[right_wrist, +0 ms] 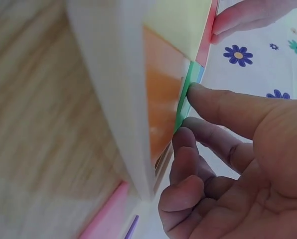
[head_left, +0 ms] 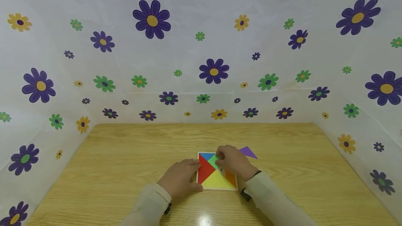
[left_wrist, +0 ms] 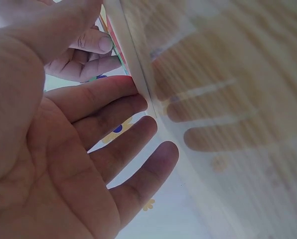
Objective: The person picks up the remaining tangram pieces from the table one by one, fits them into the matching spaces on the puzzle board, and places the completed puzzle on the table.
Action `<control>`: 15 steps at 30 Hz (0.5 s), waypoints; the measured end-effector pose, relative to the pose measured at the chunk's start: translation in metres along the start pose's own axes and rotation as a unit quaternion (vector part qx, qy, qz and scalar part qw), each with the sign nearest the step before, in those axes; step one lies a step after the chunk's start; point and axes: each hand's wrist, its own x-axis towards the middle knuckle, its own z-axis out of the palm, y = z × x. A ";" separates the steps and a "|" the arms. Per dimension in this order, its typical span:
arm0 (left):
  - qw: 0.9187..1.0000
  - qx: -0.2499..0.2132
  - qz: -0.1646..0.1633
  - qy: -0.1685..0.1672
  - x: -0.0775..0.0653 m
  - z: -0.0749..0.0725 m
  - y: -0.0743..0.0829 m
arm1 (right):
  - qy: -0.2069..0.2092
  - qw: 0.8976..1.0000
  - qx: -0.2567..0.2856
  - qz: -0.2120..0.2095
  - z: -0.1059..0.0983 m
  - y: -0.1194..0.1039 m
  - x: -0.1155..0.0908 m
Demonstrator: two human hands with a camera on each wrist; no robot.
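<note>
While our right hand (head_left: 234, 162) is pinching the green piece (head_left: 212, 162) inside the tray (right_wrist: 111, 92), our left hand (head_left: 180, 178), fingers loosely spread, is touching the tray's side; uneven pressing could be jamming that piece.

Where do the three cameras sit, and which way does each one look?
Head: worn on the head, looking forward and down at the tangram tray; left hand, right hand and sleeves show.
Left wrist: on that wrist, looking past the left palm at the tray's edge; part of the right hand shows behind.
Right wrist: on that wrist, looking at the right hand's fingers on the green piece; a bit of the left hand shows top right.
Shared: head and right wrist both show the yellow piece and orange piece.
</note>
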 end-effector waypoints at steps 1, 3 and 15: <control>1.000 0.000 0.000 -0.001 0.000 0.000 0.000 | 0.003 1.000 0.004 0.000 0.000 0.001 -0.001; 1.000 -0.001 -0.001 -0.003 0.000 0.000 0.000 | 0.005 1.000 0.030 0.003 -0.001 0.003 -0.003; 1.000 0.000 -0.003 0.003 0.001 0.001 0.000 | 0.059 0.996 0.068 -0.023 -0.049 0.023 -0.031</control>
